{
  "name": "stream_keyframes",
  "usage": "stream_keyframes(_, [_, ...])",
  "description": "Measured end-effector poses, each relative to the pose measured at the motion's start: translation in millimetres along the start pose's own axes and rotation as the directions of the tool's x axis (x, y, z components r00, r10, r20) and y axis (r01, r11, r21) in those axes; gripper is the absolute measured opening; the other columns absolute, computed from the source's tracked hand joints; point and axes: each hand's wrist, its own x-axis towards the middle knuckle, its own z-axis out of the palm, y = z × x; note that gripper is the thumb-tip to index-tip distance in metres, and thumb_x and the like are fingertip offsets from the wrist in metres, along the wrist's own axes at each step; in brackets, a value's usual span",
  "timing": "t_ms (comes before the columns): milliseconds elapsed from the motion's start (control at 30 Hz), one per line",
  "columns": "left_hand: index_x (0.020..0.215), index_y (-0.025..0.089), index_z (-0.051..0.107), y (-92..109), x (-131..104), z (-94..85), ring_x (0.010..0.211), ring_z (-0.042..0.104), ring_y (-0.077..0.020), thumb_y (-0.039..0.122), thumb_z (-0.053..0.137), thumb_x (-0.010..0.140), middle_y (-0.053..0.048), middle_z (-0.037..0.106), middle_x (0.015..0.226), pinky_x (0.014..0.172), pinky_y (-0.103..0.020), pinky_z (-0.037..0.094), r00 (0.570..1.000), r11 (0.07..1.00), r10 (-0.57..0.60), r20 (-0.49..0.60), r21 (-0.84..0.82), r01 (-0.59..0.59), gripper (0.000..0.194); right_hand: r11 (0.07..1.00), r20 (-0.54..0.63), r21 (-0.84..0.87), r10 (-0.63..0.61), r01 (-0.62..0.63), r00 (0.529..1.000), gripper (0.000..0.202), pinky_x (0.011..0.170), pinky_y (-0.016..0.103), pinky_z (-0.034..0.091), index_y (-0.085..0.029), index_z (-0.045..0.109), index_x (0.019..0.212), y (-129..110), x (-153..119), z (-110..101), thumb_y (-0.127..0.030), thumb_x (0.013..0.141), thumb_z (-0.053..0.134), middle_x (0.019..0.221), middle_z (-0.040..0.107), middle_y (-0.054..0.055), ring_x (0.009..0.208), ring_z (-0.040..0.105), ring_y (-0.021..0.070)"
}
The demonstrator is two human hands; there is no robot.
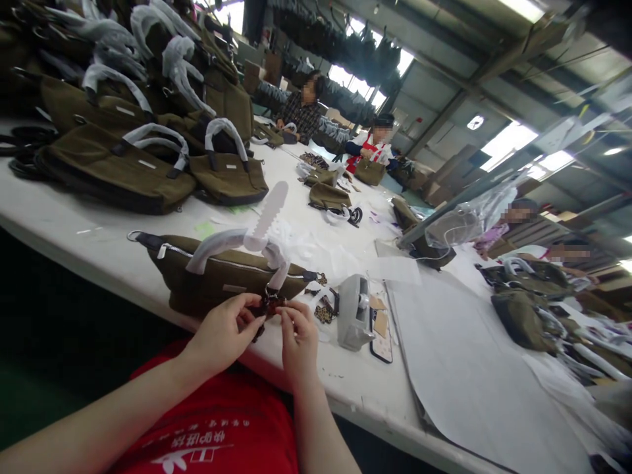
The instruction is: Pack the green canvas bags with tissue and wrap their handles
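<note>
Olive fabric was presented near the front edge of the white table [340,375], where the bag [197,280] was set down with its silver zip [222,260] uppermost and its handles [276,260] wrapped in pale covering. And at its near side, just below the wrapped handles, a small dark piece [273,304] was being worked between two sets of fingertips! By the left hand [222,332] it was held at one side, thumb and forefinger almost closed on it; by the right hand [300,336] it was pinched at the other, the tips drawn tightly together. Which exact part was gripped could not be told, so much was hidden by the fingers.

A firm left-hand hold was called for, with the finer adjustment best entrusted to the right fingertips. Slow, short moves were favoured: the metal ring [270,290] was to be kept untwisted, and the pale covering was not to be snagged or torn.
</note>
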Motion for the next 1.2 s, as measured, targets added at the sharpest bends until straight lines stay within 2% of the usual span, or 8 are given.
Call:
stream_keyframes(67, [0.11, 0.019, 0.06, -2.6, -0.8, 1.6, 0.076, 0.067, -0.0185, 0.035, 0.058, 0.084, -0.004, 0.071, 0.095, 0.075, -0.033, 0.053, 0.999, 0.995, 0.04, -0.024, 0.091, -0.038, 0.03, 0.999, -0.057, -0.041, -0.004, 0.002, 0.998, 0.021, 0.091, 0.033, 0.048, -0.019, 0.073, 0.094, 2.2, 3.3, -4.0, -0.022, 0.095, 0.052, 0.112, 0.064, 0.011, 0.103, 0.061, 0.0196])
stream_keyframes(167, [0.113, 0.019, 0.06, -5.5, -2.5, 4.9, 0.071, 0.065, -0.0182, 0.036, 0.058, 0.084, -0.003, 0.07, 0.089, 0.073, -0.033, 0.052, 0.998, 0.989, 0.047, -0.038, 0.145, -0.041, 0.034, 0.999, -0.001, -0.028, 0.035, -0.035, 0.999, 0.022, 0.09, 0.034, 0.049, -0.02, 0.074, 0.089, 5.8, 9.5, -6.0, -0.023, 0.093, 0.053, 0.108, 0.065, 0.01, 0.1, 0.061, 0.0199])
stream_keyframes(367, [0.112, 0.016, 0.061, -1.9, 0.1, 5.3, 0.069, 0.063, -0.0189, 0.038, 0.06, 0.082, -0.005, 0.07, 0.087, 0.067, -0.031, 0.051, 1.0, 0.992, -0.026, 0.01, 0.122, 0.024, 0.038, 0.961, 0.124, 0.21, 0.157, -0.181, 0.98, 0.021, 0.063, 0.027, 0.052, -0.019, 0.073, 0.08, 8.9, 14.1, -0.5, -0.027, 0.089, 0.056, 0.084, 0.065, 0.005, 0.068, 0.061, 0.0147])
stream_keyframes(533, [0.095, 0.019, 0.066, -2.6, 0.7, 1.7, 0.087, 0.067, -0.0234, 0.042, 0.058, 0.086, -0.005, 0.072, 0.093, 0.079, -0.033, 0.05, 0.997, 0.978, 0.074, 0.031, 0.193, -0.078, 0.025, 0.9, 0.244, 0.34, 0.195, -0.272, 0.95, 0.02, 0.056, 0.024, 0.045, -0.018, 0.072, 0.08, 11.6, 7.7, 3.1, -0.03, 0.088, 0.058, 0.081, 0.066, 0.003, 0.062, 0.055, 0.012])
stream_keyframes(633, [0.096, 0.021, 0.067, -5.4, 1.0, -2.1, 0.084, 0.069, -0.0227, 0.044, 0.055, 0.089, -0.003, 0.074, 0.089, 0.076, -0.031, 0.051, 0.996, 0.993, 0.011, 0.093, 0.118, -0.022, 0.027, 0.941, 0.257, 0.248, 0.165, -0.23, 0.952, 0.021, 0.058, 0.025, 0.045, -0.018, 0.071, 0.082, 7.2, 4.9, -1.6, -0.028, 0.09, 0.055, 0.081, 0.067, 0.003, 0.062, 0.055, 0.0123])
stream_keyframes(733, [0.101, 0.022, 0.069, -8.7, 4.4, -7.9, 0.088, 0.07, -0.0233, 0.046, 0.056, 0.088, -0.003, 0.076, 0.095, 0.078, -0.031, 0.052, 0.989, 0.999, -0.031, 0.147, 0.043, 0.025, 0.031, 0.996, 0.226, -0.014, 0.087, -0.086, 0.97, 0.023, 0.072, 0.027, 0.047, -0.02, 0.071, 0.093, -5.2, 5.2, -14.3, -0.025, 0.095, 0.049, 0.086, 0.071, 0.004, 0.076, 0.062, 0.0157])
stream_keyframes(867, [0.108, 0.021, 0.069, -12.7, 11.2, -14.6, 0.092, 0.07, -0.025, 0.048, 0.062, 0.083, -0.004, 0.076, 0.101, 0.082, -0.034, 0.055, 0.982, 0.999, -0.037, 0.187, -0.017, 0.041, 0.037, 0.948, 0.374, -0.316, 0.08, 0.046, 0.924, 0.027, 0.07, 0.026, 0.045, -0.026, 0.07, 0.111, -22.0, 5.6, -29.2, -0.021, 0.097, 0.048, 0.087, 0.074, 0.001, 0.075, 0.066, 0.0162])
stream_keyframes(1200, [0.103, 0.021, 0.071, -11.3, 14.7, -17.2, 0.089, 0.071, -0.0232, 0.045, 0.063, 0.082, -0.002, 0.077, 0.097, 0.083, -0.032, 0.055, 0.979, 0.999, -0.011, 0.204, -0.037, 0.019, 0.033, 0.886, 0.435, -0.449, 0.106, 0.113, 0.894, 0.031, 0.067, 0.027, 0.04, -0.03, 0.068, 0.113, -20.1, 2.6, -26.2, -0.015, 0.095, 0.047, 0.098, 0.076, 0.001, 0.084, 0.069, 0.02])
